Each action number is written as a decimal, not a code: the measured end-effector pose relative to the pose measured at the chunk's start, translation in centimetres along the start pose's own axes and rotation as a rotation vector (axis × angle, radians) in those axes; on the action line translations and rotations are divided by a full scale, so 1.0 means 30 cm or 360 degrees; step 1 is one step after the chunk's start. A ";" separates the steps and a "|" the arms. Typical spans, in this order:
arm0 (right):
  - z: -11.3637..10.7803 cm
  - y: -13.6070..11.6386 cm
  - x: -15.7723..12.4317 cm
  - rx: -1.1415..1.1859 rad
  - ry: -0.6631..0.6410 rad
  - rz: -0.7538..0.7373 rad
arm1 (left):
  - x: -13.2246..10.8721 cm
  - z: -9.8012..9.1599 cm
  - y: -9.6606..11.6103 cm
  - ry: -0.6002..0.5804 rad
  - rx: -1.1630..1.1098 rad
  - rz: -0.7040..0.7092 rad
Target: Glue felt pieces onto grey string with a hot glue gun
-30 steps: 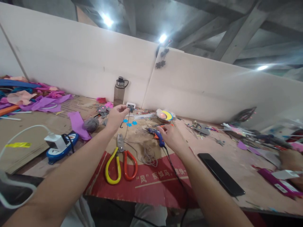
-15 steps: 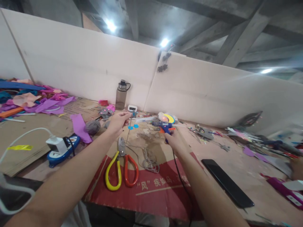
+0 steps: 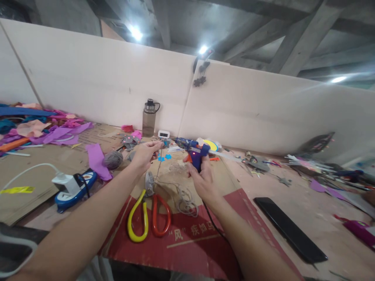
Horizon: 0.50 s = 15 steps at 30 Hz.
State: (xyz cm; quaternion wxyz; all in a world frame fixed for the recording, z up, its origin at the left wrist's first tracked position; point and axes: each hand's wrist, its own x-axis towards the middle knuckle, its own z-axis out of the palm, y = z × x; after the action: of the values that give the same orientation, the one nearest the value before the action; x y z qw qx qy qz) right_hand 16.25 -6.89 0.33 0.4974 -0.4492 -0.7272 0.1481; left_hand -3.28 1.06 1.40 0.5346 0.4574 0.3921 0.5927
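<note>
My right hand (image 3: 202, 176) is wrapped round a blue glue gun (image 3: 197, 153) with an orange trigger, a clear glue stick jutting from its back. The nozzle points left, close to my left hand (image 3: 147, 155). That hand pinches a small grey felt piece (image 3: 166, 143) with blue on it, and a grey cord hangs below. More of this grey cord (image 3: 187, 203) lies in loops on the cardboard. Blue flower-shaped cutouts (image 3: 164, 157) lie just beyond. Nearer me rest scissors (image 3: 149, 212) with one yellow and one red handle.
A grey water bottle (image 3: 149, 119) stands by the white partition (image 3: 96, 82). Purple and pink felt scraps (image 3: 55, 134) pile up at left, with a power strip (image 3: 76, 191) nearer. A black phone (image 3: 290, 229) lies at right. The glue gun's cord (image 3: 215, 222) trails towards me.
My right hand has lifted the glue gun and brought it left and nearer, so its nozzle is now close to the felt piece. My left hand has hardly moved.
</note>
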 end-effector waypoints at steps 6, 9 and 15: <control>0.003 -0.009 -0.001 0.0130 -0.0025 0.0062 | -0.007 0.008 0.002 -0.0021 -0.0003 -0.0018; 0.010 -0.012 0.001 0.0050 0.0012 0.0023 | -0.010 0.011 0.002 -0.0076 -0.0004 0.0002; 0.015 -0.010 -0.001 -0.0026 0.0008 0.0013 | -0.010 0.018 -0.006 -0.0075 0.0107 0.0098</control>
State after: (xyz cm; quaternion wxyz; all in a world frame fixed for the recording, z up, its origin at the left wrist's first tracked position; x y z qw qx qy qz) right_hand 15.72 -6.96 0.30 0.4950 -0.4567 -0.7253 0.1429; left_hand -2.72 0.77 1.33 0.5094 0.5008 0.3849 0.5844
